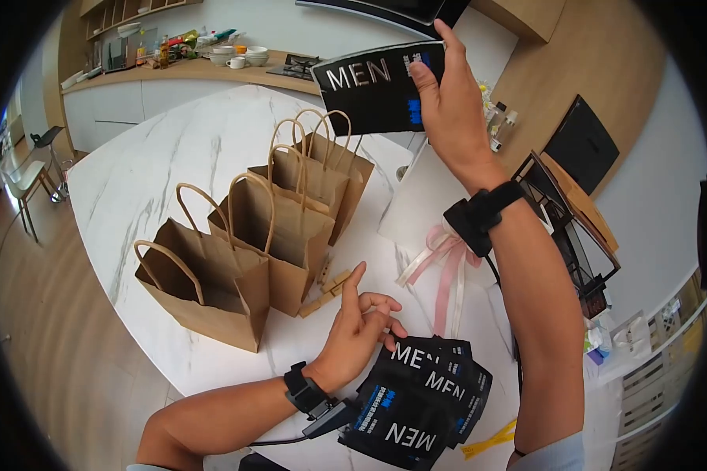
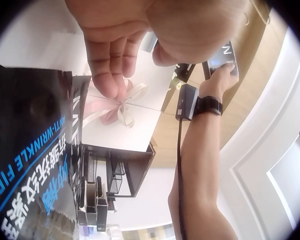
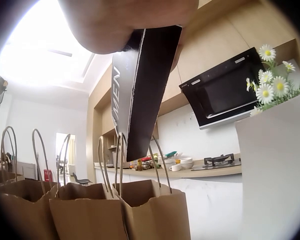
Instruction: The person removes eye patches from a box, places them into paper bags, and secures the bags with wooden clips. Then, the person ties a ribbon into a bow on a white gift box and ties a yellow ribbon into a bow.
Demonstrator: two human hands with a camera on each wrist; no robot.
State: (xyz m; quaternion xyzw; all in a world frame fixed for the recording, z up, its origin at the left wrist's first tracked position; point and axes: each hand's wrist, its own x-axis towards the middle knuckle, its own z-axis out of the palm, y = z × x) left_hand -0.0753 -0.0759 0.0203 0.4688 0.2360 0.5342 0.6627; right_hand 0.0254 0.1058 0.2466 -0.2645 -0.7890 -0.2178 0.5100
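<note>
In the head view my right hand (image 1: 457, 118) holds a flat black packet (image 1: 369, 102) printed "MEN", raised near the handles of the farthest paper bag. The thumb lies across its front face. The right wrist view shows the same packet (image 3: 152, 95) tilted, its lower end overlapping the bag handles. My left hand (image 1: 355, 334) hovers with loosely bent fingers and grips nothing, fingertips right at the upper edge of a pile of black "MEN" packets (image 1: 416, 404). Several brown paper bags (image 1: 239, 302) with twisted handles stand upright and open-topped in a row.
Small wooden pieces (image 1: 326, 297) lie beside the bags. A white box (image 1: 404, 212) with a pink and white ribbon (image 1: 448, 250) sits right of them. Near the pile is a yellow strip (image 1: 491, 439). A dark rack (image 1: 569, 228) stands at the right; a kitchen counter (image 1: 181, 74) runs behind.
</note>
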